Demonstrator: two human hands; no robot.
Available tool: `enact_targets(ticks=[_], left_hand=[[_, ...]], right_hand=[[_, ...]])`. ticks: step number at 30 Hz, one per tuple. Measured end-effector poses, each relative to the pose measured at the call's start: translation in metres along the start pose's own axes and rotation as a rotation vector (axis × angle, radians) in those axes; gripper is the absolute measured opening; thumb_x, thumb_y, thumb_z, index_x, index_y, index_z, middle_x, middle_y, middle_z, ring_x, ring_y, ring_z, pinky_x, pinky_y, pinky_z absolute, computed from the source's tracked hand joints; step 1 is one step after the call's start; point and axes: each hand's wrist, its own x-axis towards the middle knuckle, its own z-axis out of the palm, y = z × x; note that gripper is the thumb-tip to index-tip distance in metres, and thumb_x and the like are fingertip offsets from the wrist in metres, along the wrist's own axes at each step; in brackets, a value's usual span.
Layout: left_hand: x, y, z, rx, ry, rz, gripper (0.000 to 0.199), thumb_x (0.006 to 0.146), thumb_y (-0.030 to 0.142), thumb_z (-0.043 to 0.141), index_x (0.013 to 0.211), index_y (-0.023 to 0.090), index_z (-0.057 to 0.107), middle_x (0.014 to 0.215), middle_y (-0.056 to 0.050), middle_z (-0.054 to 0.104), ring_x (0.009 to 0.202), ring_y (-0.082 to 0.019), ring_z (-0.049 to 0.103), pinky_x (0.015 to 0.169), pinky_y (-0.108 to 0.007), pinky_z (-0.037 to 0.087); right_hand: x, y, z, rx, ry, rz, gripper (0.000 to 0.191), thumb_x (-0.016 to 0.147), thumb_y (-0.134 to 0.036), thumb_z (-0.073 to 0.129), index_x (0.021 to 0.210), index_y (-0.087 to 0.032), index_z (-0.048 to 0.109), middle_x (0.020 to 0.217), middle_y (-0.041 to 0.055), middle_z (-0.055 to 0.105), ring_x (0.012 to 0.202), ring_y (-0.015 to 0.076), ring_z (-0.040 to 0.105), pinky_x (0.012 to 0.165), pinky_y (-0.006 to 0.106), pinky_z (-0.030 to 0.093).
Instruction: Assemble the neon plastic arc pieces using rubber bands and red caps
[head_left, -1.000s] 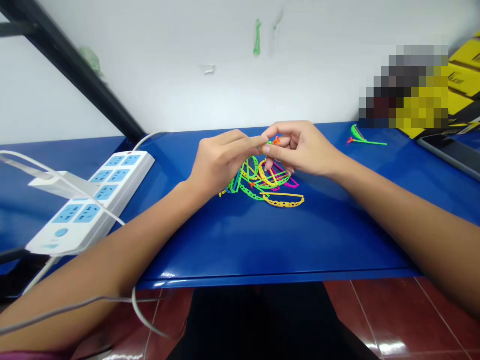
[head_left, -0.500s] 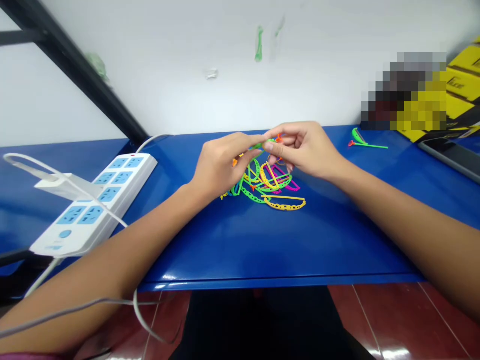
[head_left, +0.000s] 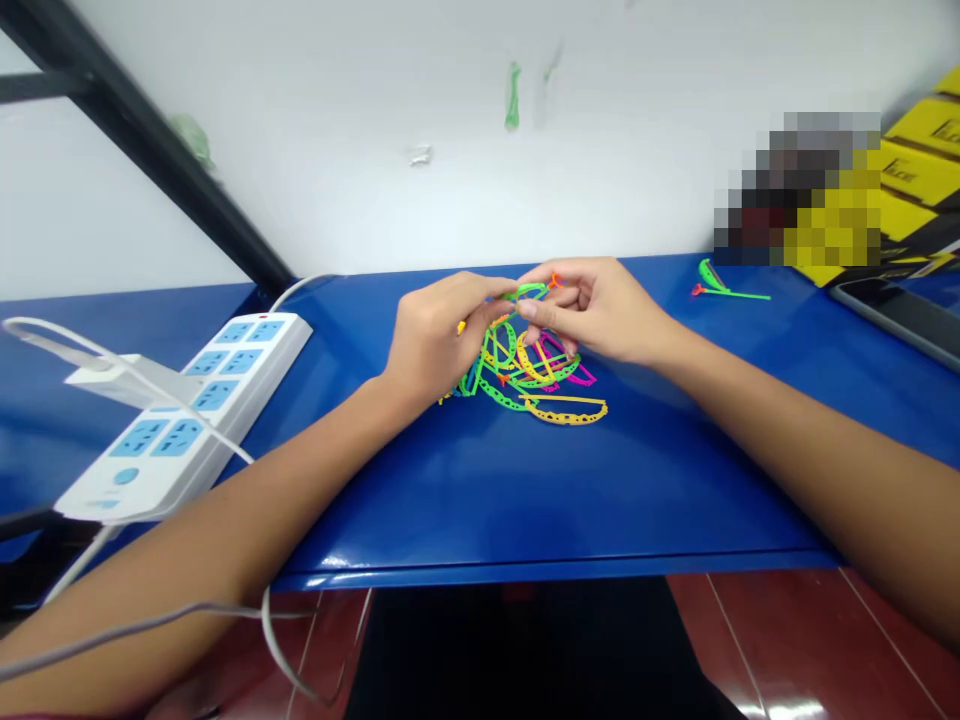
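My left hand [head_left: 431, 335] and my right hand [head_left: 604, 312] meet over the blue table, each with thumb and fingers pinched. Between their fingertips is a thin green bow-shaped plastic piece [head_left: 532, 291], partly hidden by the fingers. A small orange bit [head_left: 556, 281] shows by my right index finger; whether it joins the green piece I cannot tell. Below my hands lies a tangled pile of green, yellow and pink bow-shaped plastic pieces [head_left: 551, 378], partly covered by my left hand. Nearest the front lies a yellow bow-shaped piece [head_left: 568, 416].
At the left stands a white power strip [head_left: 180, 420] with a plugged-in adapter and cables. A green piece with an orange end [head_left: 724, 285] lies apart at the right, near a dark phone [head_left: 900, 318]. Yellow boxes [head_left: 922, 170] are stacked behind. A white wall backs the blue table [head_left: 570, 510].
The view has shifted slightly. My fingers have moved a little on the green piece, and more of its curve shows between them. The pile looks unchanged.
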Motion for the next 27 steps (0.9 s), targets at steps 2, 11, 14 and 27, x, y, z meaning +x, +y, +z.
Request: enact_targets(ticks=[2,11,14,27], left_hand=[[0.0,0.0,0.001,-0.008,0.02,-0.005,0.014,0.105,0.025,0.067,0.11,0.02,0.079,0.099,-0.003,0.084,0.085,-0.018,0.079,0.082,-0.031,0.063],[-0.002,0.002,0.003,-0.093,0.008,-0.1,0.015,0.102,0.023,0.07,0.112,0.023,0.081,0.099,-0.003,0.083,0.085,-0.017,0.078,0.078,-0.028,0.062],[-0.002,0.001,0.003,-0.078,0.005,-0.102,0.02,0.103,0.024,0.068,0.118,0.022,0.081,0.099,-0.004,0.083,0.085,-0.017,0.077,0.079,-0.029,0.061],[0.001,-0.006,0.001,-0.072,0.008,-0.01,0.032,0.102,0.016,0.068,0.133,0.021,0.076,0.098,-0.004,0.079,0.082,-0.015,0.071,0.076,-0.027,0.056]], right_hand=[[0.0,0.0,0.0,-0.005,-0.009,-0.011,0.044,0.085,-0.056,0.086,0.11,-0.022,0.075,0.077,0.0018,0.079,0.046,0.011,0.056,0.043,0.026,0.045],[0.005,0.014,0.0,0.003,-0.053,-0.037,0.046,0.092,-0.059,0.078,0.114,-0.02,0.069,0.079,0.0019,0.077,0.048,0.0107,0.058,0.044,0.024,0.048],[0.006,0.012,0.001,-0.001,-0.038,-0.073,0.042,0.092,-0.058,0.078,0.108,-0.019,0.072,0.08,0.0024,0.076,0.048,0.0107,0.059,0.044,0.024,0.048],[0.004,0.002,0.0,0.0,0.042,-0.118,0.034,0.1,-0.042,0.07,0.125,-0.019,0.076,0.075,-0.0006,0.075,0.046,0.0087,0.059,0.048,0.022,0.05]])
